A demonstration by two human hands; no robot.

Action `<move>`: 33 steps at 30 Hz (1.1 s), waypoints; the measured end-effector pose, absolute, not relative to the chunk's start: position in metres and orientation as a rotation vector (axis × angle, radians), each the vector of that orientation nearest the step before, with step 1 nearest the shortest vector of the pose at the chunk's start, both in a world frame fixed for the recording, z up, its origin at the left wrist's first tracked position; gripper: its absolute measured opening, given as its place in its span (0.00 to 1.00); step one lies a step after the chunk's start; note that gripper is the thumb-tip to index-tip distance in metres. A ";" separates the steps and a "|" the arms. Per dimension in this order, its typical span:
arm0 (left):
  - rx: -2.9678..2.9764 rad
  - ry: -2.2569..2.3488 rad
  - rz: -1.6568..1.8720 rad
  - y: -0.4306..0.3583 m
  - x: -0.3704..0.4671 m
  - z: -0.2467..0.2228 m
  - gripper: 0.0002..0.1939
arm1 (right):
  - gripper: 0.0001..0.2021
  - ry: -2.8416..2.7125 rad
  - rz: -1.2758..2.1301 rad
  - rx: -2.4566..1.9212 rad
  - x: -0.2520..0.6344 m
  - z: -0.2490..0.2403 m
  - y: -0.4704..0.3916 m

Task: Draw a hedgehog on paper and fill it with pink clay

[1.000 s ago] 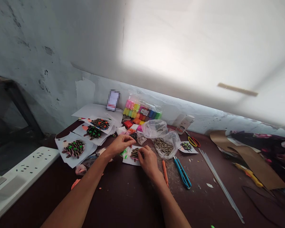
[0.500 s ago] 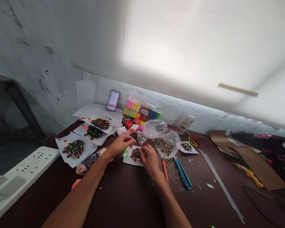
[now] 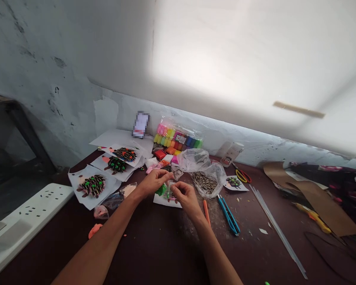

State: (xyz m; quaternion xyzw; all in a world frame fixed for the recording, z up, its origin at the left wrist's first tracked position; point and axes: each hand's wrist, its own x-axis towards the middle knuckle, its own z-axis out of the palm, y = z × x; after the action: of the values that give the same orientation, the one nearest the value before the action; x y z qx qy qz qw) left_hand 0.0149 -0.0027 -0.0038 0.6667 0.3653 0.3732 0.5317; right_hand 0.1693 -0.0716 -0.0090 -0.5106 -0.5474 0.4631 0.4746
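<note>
Above the small white card, both my hands are together around a clear bag of green modelling clay. My left hand is closed, its fingertips pinching the bag's upper part. My right hand is pinched too, its thumb and finger on the clear plastic at the right. Under the bag, the card carries a hedgehog shape of dark striped seeds, largely hidden by the plastic and my fingers. An open plastic bag of striped seeds lies just beyond my right hand.
Finished hedgehog cards lie at left beside a white power strip. Coloured clay packs lean by the wall. On the right are an orange stick, a blue cutter, scissors, glue sticks and a yellow glue gun.
The bag of green clay has come up off the card's left side to between my hands. My right fingers have left the seeds on the card and moved to the plastic.
</note>
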 end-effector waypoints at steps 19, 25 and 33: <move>1.289 0.686 0.681 -0.013 0.006 0.008 0.15 | 0.19 -1.061 1.222 -1.130 0.180 -0.003 -0.069; 1.308 0.680 0.687 -0.011 0.009 0.005 0.13 | 0.18 -1.104 1.203 -1.161 0.179 0.001 -0.070; 1.433 0.727 0.657 -0.006 0.009 -0.001 0.13 | 0.17 -1.141 1.207 -1.186 0.180 -0.010 -0.067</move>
State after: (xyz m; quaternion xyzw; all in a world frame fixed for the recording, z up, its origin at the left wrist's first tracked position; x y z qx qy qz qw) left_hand 0.0093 -0.0063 -0.0007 0.6298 0.3197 0.2886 0.6464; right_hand 0.1796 -0.0672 -0.0098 -0.4954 -0.4766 0.5040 0.5229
